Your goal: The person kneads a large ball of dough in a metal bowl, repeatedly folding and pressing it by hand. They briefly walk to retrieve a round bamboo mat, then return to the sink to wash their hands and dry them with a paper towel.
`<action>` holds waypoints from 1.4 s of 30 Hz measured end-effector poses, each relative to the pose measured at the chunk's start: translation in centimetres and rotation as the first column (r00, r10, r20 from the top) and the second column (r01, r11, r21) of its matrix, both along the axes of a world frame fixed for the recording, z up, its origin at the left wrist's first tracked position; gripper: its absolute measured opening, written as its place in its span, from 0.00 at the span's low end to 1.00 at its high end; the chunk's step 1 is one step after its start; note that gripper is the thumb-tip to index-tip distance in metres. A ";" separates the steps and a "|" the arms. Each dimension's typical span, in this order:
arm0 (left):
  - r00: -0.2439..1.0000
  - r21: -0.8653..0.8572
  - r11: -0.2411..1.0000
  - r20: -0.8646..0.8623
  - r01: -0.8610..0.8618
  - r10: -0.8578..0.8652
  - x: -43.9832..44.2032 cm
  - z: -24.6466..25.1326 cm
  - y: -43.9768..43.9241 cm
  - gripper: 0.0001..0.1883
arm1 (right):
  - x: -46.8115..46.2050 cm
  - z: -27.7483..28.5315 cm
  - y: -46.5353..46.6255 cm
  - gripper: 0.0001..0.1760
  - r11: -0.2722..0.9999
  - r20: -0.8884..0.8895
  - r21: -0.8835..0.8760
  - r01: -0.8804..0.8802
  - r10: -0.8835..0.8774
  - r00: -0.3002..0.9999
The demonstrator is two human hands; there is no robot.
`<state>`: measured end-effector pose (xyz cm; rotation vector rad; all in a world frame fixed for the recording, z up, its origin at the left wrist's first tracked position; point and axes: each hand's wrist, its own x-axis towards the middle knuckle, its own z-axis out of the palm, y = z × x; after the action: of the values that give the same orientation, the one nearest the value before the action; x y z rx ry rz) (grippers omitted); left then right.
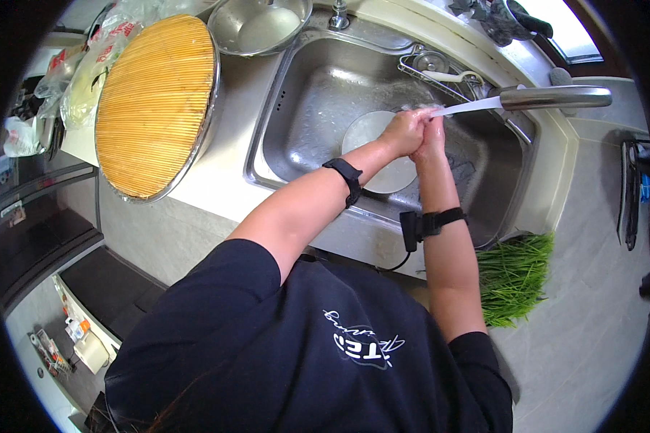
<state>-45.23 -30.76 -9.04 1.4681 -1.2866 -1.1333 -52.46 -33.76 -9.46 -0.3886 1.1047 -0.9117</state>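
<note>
My left hand [409,131] and my right hand [432,138] are pressed together over the stainless steel sink [314,103]. Water from the metal faucet spout [555,98] runs onto them. The fingers overlap, and I cannot tell whether anything is between them. Below my hands, a round white plate or lid [365,130] lies in the sink, partly covered by my left hand and wrist. Black straps circle both forearms.
A round bamboo mat cover [154,108] rests on a large vessel at the left. Behind it stands a metal bowl [260,27]. A wire rack [439,78] holds a white-handled tool at the sink's back edge. Green grass-like leaves [514,279] are at the sink's right front corner.
</note>
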 end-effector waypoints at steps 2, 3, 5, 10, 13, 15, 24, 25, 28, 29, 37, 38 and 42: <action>0.962 -0.221 0.971 0.232 -0.090 0.142 0.3 -0.2 -0.7 0.14 | 0.4 0.2 0.9 0.24 0.994 -0.112 -0.088 0.057 -0.067 0.991; 0.912 -0.324 0.938 0.334 -0.124 0.237 0.2 -0.3 -0.9 0.14 | 0.7 0.4 1.1 0.24 0.996 -0.302 -0.074 0.058 -0.078 0.950; 0.893 -0.250 0.968 0.433 -0.013 0.124 0.1 -0.4 -1.3 0.12 | 0.2 0.9 0.9 0.23 0.958 -0.579 -0.236 -0.162 -0.004 0.816; 0.723 0.247 0.959 -0.687 0.137 0.073 0.4 -0.7 -1.7 0.06 | -2.3 1.7 -2.2 0.18 0.929 0.185 0.213 -0.302 0.265 0.946; 0.315 0.389 0.888 -0.899 0.246 0.306 1.0 -0.5 -2.2 0.10 | -2.3 1.5 -3.2 0.19 0.907 0.576 0.314 -0.279 0.052 0.816; 0.170 0.360 0.912 -0.928 0.195 0.330 1.2 -0.3 -2.6 0.13 | -1.0 1.3 -3.2 0.19 0.939 0.576 0.274 -0.209 0.014 0.818; 0.001 0.436 0.894 -0.899 0.099 0.438 -0.2 -0.4 -2.6 0.28 | 2.6 1.2 -2.0 0.21 0.717 -0.876 -0.447 -0.535 -0.231 0.423; -0.057 0.405 0.911 -0.911 0.071 0.409 -0.3 -0.4 -2.6 0.28 | 2.4 1.1 -2.3 0.20 0.817 -0.666 -0.488 -0.307 -0.122 0.736; -0.216 0.317 0.948 -0.928 -0.027 0.304 -0.7 0.1 -2.7 0.29 | 2.8 0.5 -3.8 0.16 0.964 0.592 0.099 0.246 -0.256 0.764; -0.266 0.291 0.955 -0.927 -0.059 0.266 -0.8 0.4 -2.7 0.30 | 3.0 0.4 -4.2 0.16 0.952 0.647 0.069 0.299 -0.271 0.713; -0.209 0.405 0.873 -0.861 0.271 0.464 -1.3 2.8 -0.5 0.35 | 3.0 0.1 -4.8 0.21 0.969 -0.102 -0.242 0.042 -0.068 0.992; -0.174 0.394 0.845 -0.862 0.362 0.477 -1.4 3.0 -0.5 0.27 | 2.8 0.1 -4.7 0.22 0.910 -0.334 -0.388 -0.148 0.010 0.942; -0.029 0.600 0.770 -0.785 0.216 0.619 -2.9 3.2 -1.0 0.23 | 0.9 0.8 -4.8 0.21 0.637 -0.882 -0.445 -0.629 -0.188 0.433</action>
<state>-48.10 -31.73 -5.88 0.6289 0.4891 -1.8700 -51.59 -38.59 -8.61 -1.9091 1.5008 -0.8331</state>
